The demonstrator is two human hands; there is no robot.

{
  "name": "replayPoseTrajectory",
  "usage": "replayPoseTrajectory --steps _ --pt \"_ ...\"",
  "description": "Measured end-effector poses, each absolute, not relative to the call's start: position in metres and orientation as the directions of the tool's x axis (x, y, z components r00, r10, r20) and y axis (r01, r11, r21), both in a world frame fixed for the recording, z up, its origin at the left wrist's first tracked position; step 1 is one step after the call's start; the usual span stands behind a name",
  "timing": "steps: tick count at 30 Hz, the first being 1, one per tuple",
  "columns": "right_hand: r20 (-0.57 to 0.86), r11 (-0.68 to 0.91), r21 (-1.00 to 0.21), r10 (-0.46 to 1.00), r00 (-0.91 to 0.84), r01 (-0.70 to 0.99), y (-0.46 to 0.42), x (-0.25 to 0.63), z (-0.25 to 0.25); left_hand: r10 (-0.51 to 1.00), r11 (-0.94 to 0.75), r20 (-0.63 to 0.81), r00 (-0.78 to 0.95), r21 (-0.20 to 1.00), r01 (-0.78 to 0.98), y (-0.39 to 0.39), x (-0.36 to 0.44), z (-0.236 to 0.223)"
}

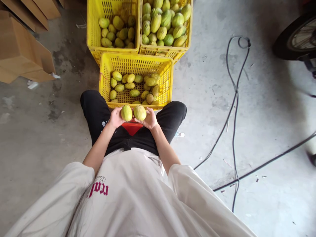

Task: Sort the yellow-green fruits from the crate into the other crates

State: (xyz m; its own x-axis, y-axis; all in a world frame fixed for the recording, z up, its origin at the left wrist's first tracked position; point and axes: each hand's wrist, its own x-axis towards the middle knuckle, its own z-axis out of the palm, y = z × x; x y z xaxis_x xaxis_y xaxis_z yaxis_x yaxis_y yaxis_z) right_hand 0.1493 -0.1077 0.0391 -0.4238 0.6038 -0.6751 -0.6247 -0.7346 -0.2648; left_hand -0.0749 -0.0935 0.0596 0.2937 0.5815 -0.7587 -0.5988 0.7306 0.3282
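Note:
My left hand (117, 117) holds a round yellow-green fruit (126, 113), its fingers curled around the far side and mostly hidden. Beside it, my right hand (150, 119) grips a paler yellow-green fruit (140, 113). Both fruits are held close together over my lap, just short of the near rim of a yellow plastic crate (136, 59). Inside that crate lie several oval yellow-green fruits (134, 93), spread at the left and heaped at the right. The exact kind of fruit is hard to make out.
Behind the near crate stand two more yellow crates, a left one (93, 29) and a right one (189, 33), both holding fruit. Cardboard boxes (22, 49) lie at the left. Black cable (234, 115) loops across the concrete floor, with a wheel (301, 36) at the far right.

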Motion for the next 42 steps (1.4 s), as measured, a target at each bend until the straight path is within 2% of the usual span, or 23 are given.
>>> replayPoseTrajectory --steps 3,8,14,17,21,25,28,32,42 --pt "-0.647 -0.72 -0.261 0.625 -0.437 -0.643 -0.108 0.151 0.037 0.578 0.724 -0.765 0.284 0.32 -0.611 -0.092 -0.077 0.062" --pt "-0.648 -0.688 -0.309 0.658 -0.383 -0.657 -0.113 0.155 0.024 0.594 0.744 -0.748 0.296 0.37 -0.556 -0.096 -0.076 0.052" --pt "-0.588 -0.758 -0.4 0.644 -0.49 -0.516 -0.123 0.157 0.012 0.607 0.748 -0.747 0.273 0.42 -0.514 -0.101 -0.072 0.049" --pt "-0.602 -0.743 -0.433 0.66 -0.451 -0.51 -0.124 0.157 0.014 0.586 0.759 -0.763 0.273 0.399 -0.515 -0.1 -0.073 0.053" --pt "-0.687 -0.736 -0.421 0.641 -0.344 -0.53 -0.119 0.149 0.021 0.574 0.75 -0.773 0.272 0.362 -0.554 -0.095 -0.074 0.058" --pt "-0.709 -0.729 -0.378 0.625 -0.329 -0.571 -0.115 0.144 0.028 0.559 0.759 -0.783 0.272 0.35 -0.549 -0.093 -0.073 0.06" --pt "-0.666 -0.71 -0.368 0.652 -0.363 -0.6 -0.113 0.147 0.032 0.578 0.755 -0.773 0.262 0.385 -0.531 -0.092 -0.073 0.06" --pt "-0.598 -0.684 -0.417 0.702 -0.386 -0.599 -0.112 0.152 0.034 0.648 0.715 -0.728 0.224 0.48 -0.508 -0.094 -0.075 0.056" --pt "-0.668 -0.716 -0.424 0.661 -0.342 -0.555 -0.118 0.148 0.028 0.65 0.734 -0.718 0.25 0.507 -0.453 -0.098 -0.077 0.046"
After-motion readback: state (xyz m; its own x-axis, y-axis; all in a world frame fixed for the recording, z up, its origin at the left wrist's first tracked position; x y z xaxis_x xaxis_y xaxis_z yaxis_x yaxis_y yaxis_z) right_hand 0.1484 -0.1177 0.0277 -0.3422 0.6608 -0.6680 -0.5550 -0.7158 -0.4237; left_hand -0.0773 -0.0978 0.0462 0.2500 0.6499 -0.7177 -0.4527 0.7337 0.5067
